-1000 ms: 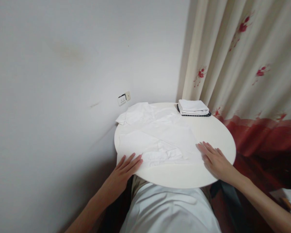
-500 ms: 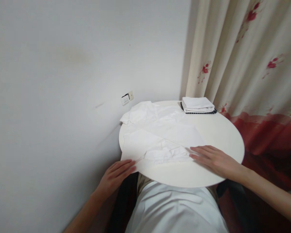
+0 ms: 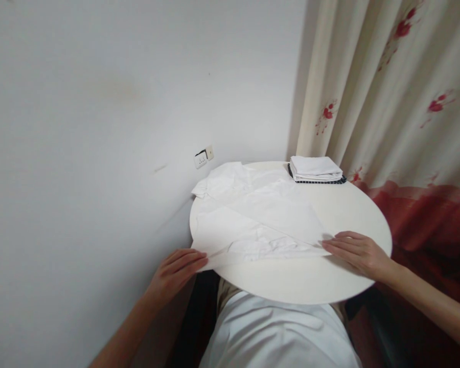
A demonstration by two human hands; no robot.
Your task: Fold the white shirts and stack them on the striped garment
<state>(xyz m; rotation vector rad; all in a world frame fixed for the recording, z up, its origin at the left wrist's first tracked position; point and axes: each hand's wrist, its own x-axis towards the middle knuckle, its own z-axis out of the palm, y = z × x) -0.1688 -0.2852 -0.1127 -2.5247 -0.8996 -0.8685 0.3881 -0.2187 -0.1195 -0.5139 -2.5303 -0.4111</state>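
A white shirt (image 3: pixel 253 214) lies spread and partly folded on a round cream table (image 3: pixel 314 278). My left hand (image 3: pixel 176 271) rests at the table's near left edge, fingertips touching the shirt's lower left corner. My right hand (image 3: pixel 358 251) lies flat on the tabletop, fingers together, fingertips on the shirt's lower right corner. Neither hand visibly grips the cloth. A crumpled fold of fabric sits between the two hands.
A stack of folded white cloths (image 3: pixel 316 168) with a dark checked piece underneath sits at the table's far edge. A grey wall with a socket (image 3: pixel 203 157) is on the left. A cream curtain (image 3: pixel 398 102) with red flowers hangs at the right.
Both hands have slid outward along the shirt's near hem, the left toward the table's left edge and the right farther right. The hem now lies straighter between them.
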